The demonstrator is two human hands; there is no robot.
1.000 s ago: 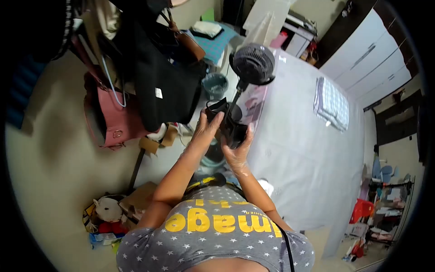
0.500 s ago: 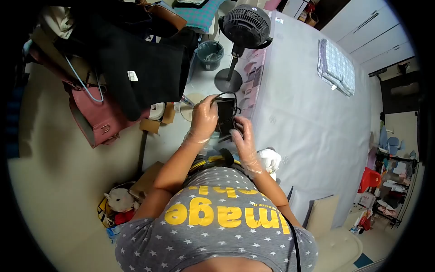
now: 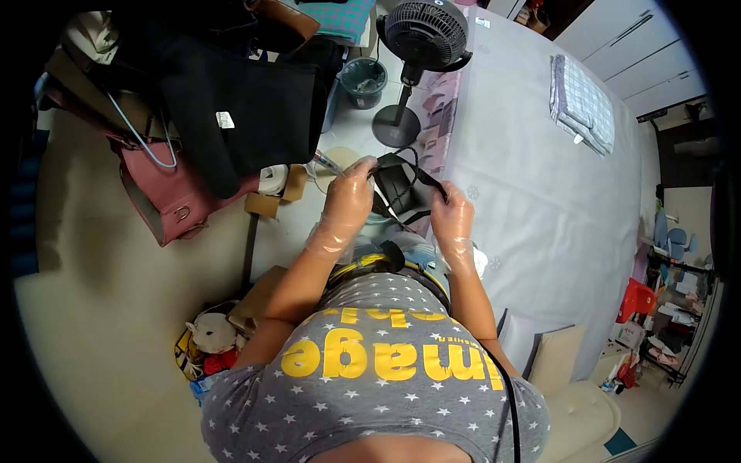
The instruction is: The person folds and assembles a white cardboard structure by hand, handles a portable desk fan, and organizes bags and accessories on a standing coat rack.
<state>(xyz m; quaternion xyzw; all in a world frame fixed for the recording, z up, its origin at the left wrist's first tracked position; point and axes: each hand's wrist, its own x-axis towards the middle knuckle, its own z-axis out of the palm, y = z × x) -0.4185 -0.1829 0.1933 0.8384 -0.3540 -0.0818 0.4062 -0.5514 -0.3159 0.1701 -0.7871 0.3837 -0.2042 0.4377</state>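
Observation:
A black bag-like item with straps hangs between my hands in front of my waist; its exact kind is not clear. My left hand, in a clear plastic glove, is closed on the item's upper left edge. My right hand, gloved the same way, pinches a black strap and holds it out to the right. Loops of thin cord stand up above the dark body. Beside my left fingers a slim striped stick shows; I cannot tell whether the hand holds it.
A bed with folded cloth lies to the right. Ahead stand a black fan and a bin. At left hang black clothing and a pink bag. A cardboard box is near my left forearm.
My right hand has moved right, away from the item's body, drawing the strap out. My left hand has kept its hold. The view has shifted slightly.

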